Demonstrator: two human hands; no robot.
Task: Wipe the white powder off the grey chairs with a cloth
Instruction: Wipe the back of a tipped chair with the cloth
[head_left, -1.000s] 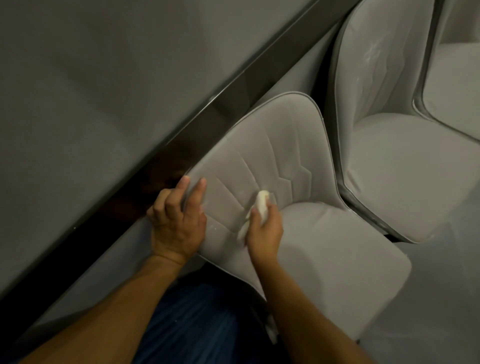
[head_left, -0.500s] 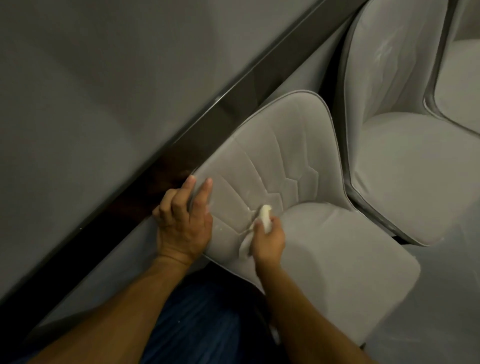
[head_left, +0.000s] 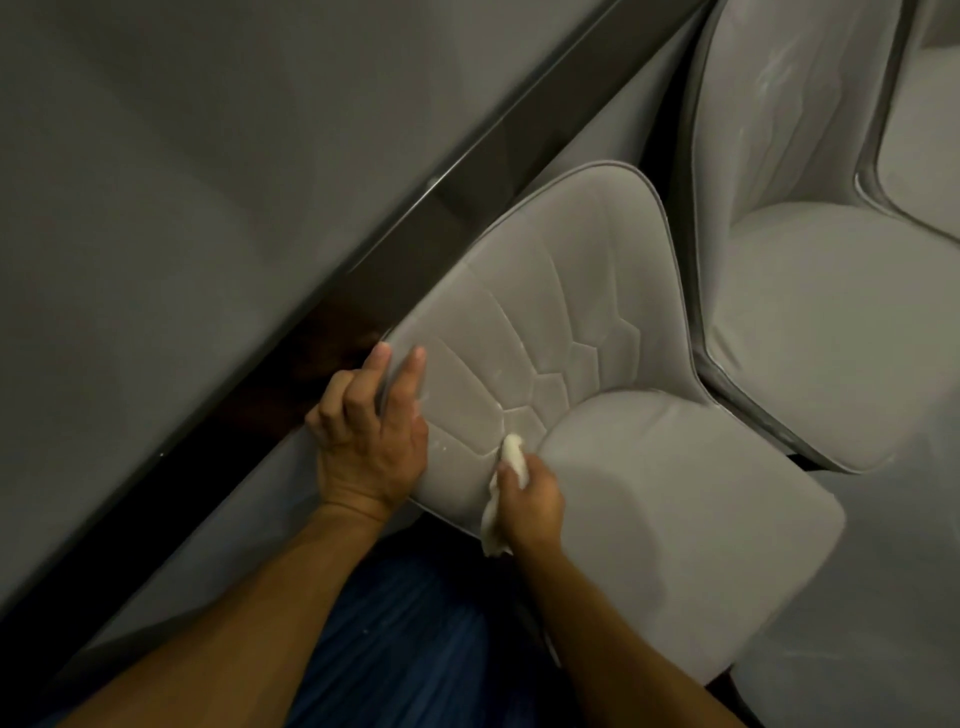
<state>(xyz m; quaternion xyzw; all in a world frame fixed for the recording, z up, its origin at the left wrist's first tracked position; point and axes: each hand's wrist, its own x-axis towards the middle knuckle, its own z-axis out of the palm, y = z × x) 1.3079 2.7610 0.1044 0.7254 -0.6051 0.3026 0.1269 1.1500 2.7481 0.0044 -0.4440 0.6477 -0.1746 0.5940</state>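
A grey padded chair (head_left: 675, 499) stands in front of me, its stitched backrest (head_left: 561, 291) facing right. My left hand (head_left: 369, 436) grips the near edge of the backrest, fingers curled over it. My right hand (head_left: 530, 499) is shut on a small white cloth (head_left: 511, 452) and presses it where the backrest meets the seat. A loose end of the cloth hangs below my wrist. Faint white powder specks lie along the seams near my left hand. A second grey chair (head_left: 831, 322) stands to the right, with white streaks high on its backrest.
A large grey table top (head_left: 208, 182) with a dark shiny edge (head_left: 467, 176) runs diagonally on the left, close behind the chair's backrest. Part of a third chair (head_left: 924, 156) shows at the top right. Blue fabric (head_left: 415, 649) lies between my arms.
My right hand has slid the cloth down the backrest toward the seat crease. My left hand keeps its grip on the backrest edge. The view has shifted slightly.
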